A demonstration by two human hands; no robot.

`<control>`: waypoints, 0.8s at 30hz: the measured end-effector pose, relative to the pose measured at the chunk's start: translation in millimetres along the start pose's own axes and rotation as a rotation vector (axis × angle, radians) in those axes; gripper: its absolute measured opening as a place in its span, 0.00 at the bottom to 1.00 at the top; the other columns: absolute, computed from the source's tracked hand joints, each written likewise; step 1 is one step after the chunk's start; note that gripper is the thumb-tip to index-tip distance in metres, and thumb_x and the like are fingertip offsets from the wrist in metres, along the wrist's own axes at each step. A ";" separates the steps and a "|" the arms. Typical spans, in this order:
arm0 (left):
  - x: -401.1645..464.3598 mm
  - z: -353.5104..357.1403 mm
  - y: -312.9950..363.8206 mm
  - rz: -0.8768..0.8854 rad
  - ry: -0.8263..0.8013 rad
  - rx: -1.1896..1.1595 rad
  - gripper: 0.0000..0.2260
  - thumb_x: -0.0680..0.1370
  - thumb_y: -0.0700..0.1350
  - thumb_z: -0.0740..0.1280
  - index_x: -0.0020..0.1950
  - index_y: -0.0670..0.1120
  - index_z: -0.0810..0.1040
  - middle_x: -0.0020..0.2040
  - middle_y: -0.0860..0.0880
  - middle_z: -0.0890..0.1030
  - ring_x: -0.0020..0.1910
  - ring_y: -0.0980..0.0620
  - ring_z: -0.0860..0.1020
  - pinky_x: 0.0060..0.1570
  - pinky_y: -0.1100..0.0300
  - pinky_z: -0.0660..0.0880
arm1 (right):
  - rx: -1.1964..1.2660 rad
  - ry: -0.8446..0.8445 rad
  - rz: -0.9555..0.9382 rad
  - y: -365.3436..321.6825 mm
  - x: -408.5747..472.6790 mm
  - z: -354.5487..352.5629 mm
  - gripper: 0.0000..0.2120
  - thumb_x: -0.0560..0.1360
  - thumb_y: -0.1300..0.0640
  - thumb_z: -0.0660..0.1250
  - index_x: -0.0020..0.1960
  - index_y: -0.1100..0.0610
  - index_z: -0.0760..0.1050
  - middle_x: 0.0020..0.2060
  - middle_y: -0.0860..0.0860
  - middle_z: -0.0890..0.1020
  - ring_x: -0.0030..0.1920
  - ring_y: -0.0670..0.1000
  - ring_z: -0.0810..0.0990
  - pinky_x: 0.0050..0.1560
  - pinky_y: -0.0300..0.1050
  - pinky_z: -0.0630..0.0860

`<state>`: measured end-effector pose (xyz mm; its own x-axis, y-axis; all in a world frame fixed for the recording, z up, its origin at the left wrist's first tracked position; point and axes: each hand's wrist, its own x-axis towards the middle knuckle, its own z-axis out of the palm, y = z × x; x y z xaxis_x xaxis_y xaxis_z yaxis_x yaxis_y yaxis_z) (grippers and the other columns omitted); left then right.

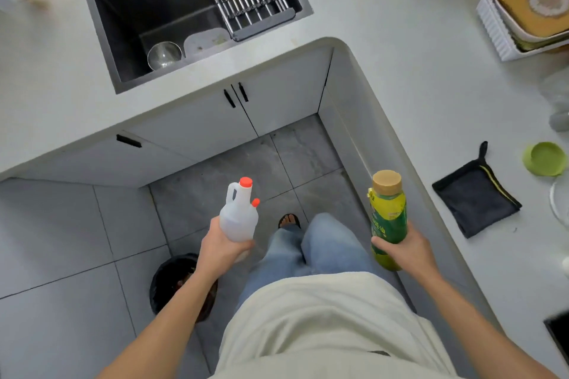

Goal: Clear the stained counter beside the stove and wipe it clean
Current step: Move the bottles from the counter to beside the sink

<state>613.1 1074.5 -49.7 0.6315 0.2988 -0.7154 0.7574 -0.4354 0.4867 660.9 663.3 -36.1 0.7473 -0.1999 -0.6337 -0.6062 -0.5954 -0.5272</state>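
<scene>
You had both hands full over open floor, and that was where the risk lay. Your left hand (222,248) gripped the white jug (238,215) low down, around its base, with the handle unused and the two red caps well above your fingers; a grip that low on a top-heavy container could have let it tip or slide out, and it would have dropped onto the tiles near the black bin (172,281). Your right hand (403,251) wrapped round the lower part of the green bottle (388,218), which stood upright and close to the counter's edge, so a careless swing could have knocked it against that edge. With neither hand free, you had nothing to catch a slip.

Neither hand was loose: fingers and thumb curled firmly around each container.

The counter (431,120) ran along your right. The dark cloth (475,195) lay flat on it, untouched, near a green lid (545,158), with a white tray (492,24) further along. A dark corner at the lower right may have been the stove, but I could not tell. Wiping had not begun, by my judgement.
</scene>
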 end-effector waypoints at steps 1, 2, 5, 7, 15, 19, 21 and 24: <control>13.4 -5.6 16.8 0.003 0.005 0.001 0.30 0.61 0.53 0.78 0.62 0.61 0.77 0.48 0.57 0.85 0.43 0.54 0.82 0.37 0.58 0.77 | 0.000 0.013 0.030 1.0 0.1 -0.2 0.20 0.66 0.50 0.82 0.48 0.38 0.73 0.38 0.31 0.77 0.42 0.46 0.78 0.44 0.44 0.73; 26.4 -10.5 33.1 0.001 0.009 -0.006 0.32 0.60 0.55 0.79 0.63 0.62 0.75 0.50 0.58 0.85 0.47 0.56 0.83 0.38 0.59 0.77 | 0.007 0.026 0.059 1.7 1.0 -0.6 0.19 0.66 0.50 0.82 0.46 0.39 0.73 0.38 0.32 0.78 0.42 0.48 0.79 0.44 0.45 0.74; 63.9 -20.1 79.4 0.020 -0.002 -0.001 0.34 0.60 0.57 0.79 0.64 0.63 0.73 0.52 0.59 0.84 0.51 0.57 0.83 0.38 0.60 0.77 | 0.029 0.057 0.130 2.3 9.5 -3.0 0.18 0.65 0.49 0.83 0.45 0.41 0.74 0.39 0.38 0.80 0.40 0.43 0.79 0.40 0.43 0.73; 85.4 -24.4 107.0 0.032 -0.009 0.005 0.33 0.60 0.56 0.79 0.63 0.62 0.73 0.51 0.60 0.84 0.50 0.57 0.83 0.38 0.59 0.78 | 0.028 0.065 0.167 -2.9 19.7 -5.6 0.18 0.65 0.48 0.83 0.48 0.41 0.76 0.39 0.37 0.80 0.39 0.39 0.78 0.37 0.40 0.73; 131.1 -48.3 175.2 0.073 -0.064 0.103 0.27 0.62 0.53 0.76 0.57 0.70 0.73 0.48 0.62 0.83 0.40 0.57 0.82 0.37 0.58 0.80 | 0.086 0.057 0.116 -89.6 99.5 -22.7 0.20 0.65 0.49 0.81 0.52 0.39 0.76 0.42 0.35 0.83 0.44 0.33 0.79 0.38 0.34 0.72; 142.5 -65.3 186.4 0.054 -0.081 0.149 0.26 0.62 0.51 0.72 0.59 0.65 0.76 0.39 0.54 0.84 0.29 0.56 0.75 0.31 0.56 0.75 | 0.124 0.030 0.069 -151.7 140.6 -33.0 0.18 0.66 0.48 0.80 0.50 0.37 0.75 0.40 0.33 0.82 0.43 0.31 0.78 0.39 0.33 0.72; 143.9 -74.9 191.7 0.036 -0.081 0.156 0.26 0.62 0.50 0.72 0.58 0.65 0.75 0.37 0.54 0.83 0.28 0.55 0.73 0.30 0.57 0.72 | 0.134 0.035 0.043 -180.6 159.0 -35.3 0.18 0.65 0.48 0.80 0.50 0.38 0.75 0.40 0.33 0.81 0.42 0.31 0.78 0.38 0.31 0.71; 148.3 -91.3 201.3 0.010 -0.056 0.167 0.27 0.63 0.48 0.73 0.57 0.71 0.73 0.40 0.57 0.84 0.34 0.50 0.81 0.32 0.56 0.75 | 0.155 0.061 0.016 -219.0 185.4 -37.8 0.17 0.64 0.46 0.80 0.47 0.37 0.75 0.39 0.31 0.81 0.40 0.28 0.78 0.38 0.30 0.71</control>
<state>874.4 1108.7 -12.1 0.6254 0.2480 -0.7399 0.7097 -0.5749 0.4071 942.6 727.2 -16.7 0.7496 -0.2579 -0.6095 -0.6492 -0.4657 -0.6013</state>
